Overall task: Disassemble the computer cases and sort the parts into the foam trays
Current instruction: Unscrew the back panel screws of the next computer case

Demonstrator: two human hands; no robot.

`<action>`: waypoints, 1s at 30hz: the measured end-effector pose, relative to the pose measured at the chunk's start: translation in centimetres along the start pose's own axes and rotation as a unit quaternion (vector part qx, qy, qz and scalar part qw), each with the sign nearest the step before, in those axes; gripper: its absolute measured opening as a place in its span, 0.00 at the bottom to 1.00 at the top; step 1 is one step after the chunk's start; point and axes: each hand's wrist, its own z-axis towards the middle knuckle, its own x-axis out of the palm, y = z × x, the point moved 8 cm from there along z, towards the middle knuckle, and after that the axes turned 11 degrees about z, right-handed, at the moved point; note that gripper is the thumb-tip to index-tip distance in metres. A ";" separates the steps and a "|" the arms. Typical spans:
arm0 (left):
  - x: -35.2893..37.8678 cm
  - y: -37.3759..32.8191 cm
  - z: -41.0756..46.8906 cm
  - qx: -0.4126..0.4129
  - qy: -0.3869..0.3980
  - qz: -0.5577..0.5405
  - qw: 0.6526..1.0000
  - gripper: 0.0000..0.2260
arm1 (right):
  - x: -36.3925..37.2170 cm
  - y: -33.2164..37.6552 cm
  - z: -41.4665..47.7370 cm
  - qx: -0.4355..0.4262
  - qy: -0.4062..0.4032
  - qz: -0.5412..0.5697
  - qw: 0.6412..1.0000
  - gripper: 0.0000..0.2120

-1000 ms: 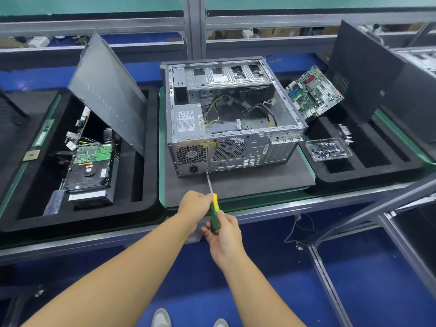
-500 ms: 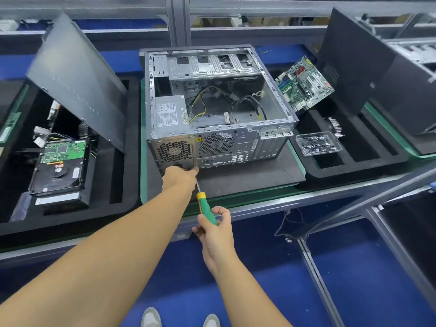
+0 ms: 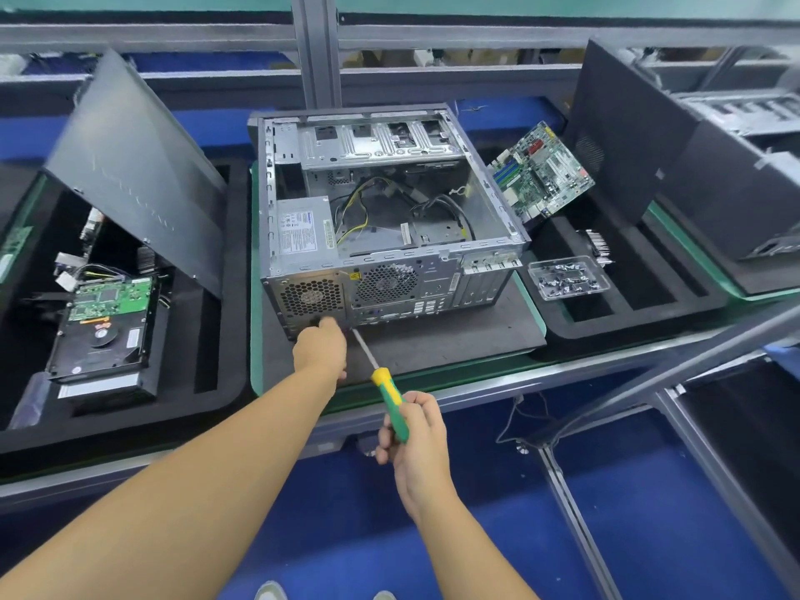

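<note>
Computer case (image 3: 433,288) sits between foam trays (image 3: 627,329); right fingers (image 3: 417,409) clamp screwdriver (image 3: 386,389), left hand (image 3: 320,350)'s fingers unseen.

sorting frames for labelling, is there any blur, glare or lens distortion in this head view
Head view: light is even and soft, only a faint sheen on the leaning side panel; head view: wide-angle stretch swells the left forearm toward the corner; head view: computer case and screwdriver are sharp, though the power supply label print is unreadable.

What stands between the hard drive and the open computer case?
A grey side panel leans there in the left foam tray, as the head view shows.
</note>
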 end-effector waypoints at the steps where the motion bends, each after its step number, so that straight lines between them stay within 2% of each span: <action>1: -0.2 0.2 -0.4 -0.007 0.013 -0.038 0.999 0.15 | -0.2 0.6 0.0 0.006 -0.002 0.015 1.000 0.10; 3: -0.1 0.0 -1.4 0.004 0.056 -0.065 0.996 0.13 | -0.5 1.9 0.0 0.015 0.001 0.046 0.999 0.17; 5: 0.8 -1.0 -2.8 0.049 0.133 -0.028 0.989 0.13 | -0.1 3.4 -0.2 0.022 0.025 0.065 0.997 0.20; 9: 4.1 -5.2 -7.5 0.173 0.296 0.020 0.939 0.13 | 0.9 7.1 -1.1 0.014 0.067 0.102 0.992 0.15; 11: 5.9 -7.9 -9.9 0.235 0.333 0.035 0.913 0.07 | 0.9 9.5 -1.3 -0.020 0.059 0.103 0.993 0.11; 13: 7.8 -10.2 -11.9 0.260 0.352 0.026 0.899 0.04 | 0.2 12.1 -1.4 -0.067 0.034 0.091 0.993 0.07; 16: 11.7 -13.3 -14.4 0.285 0.360 0.028 0.888 0.04 | -1.9 16.2 -1.2 -0.131 -0.010 0.072 0.989 0.09; 20: 18.6 -16.7 -16.5 0.299 0.347 0.065 0.887 0.05 | -5.6 21.4 0.2 -0.162 -0.052 0.019 0.985 0.10; 25: 25.8 -20.9 -15.4 0.310 0.251 0.147 0.905 0.06 | -10.3 26.3 3.1 -0.152 -0.065 -0.040 0.985 0.12; 30: 29.3 -24.9 -13.0 0.332 0.176 0.211 0.902 0.08 | -13.6 29.3 5.4 -0.126 -0.069 -0.075 0.987 0.12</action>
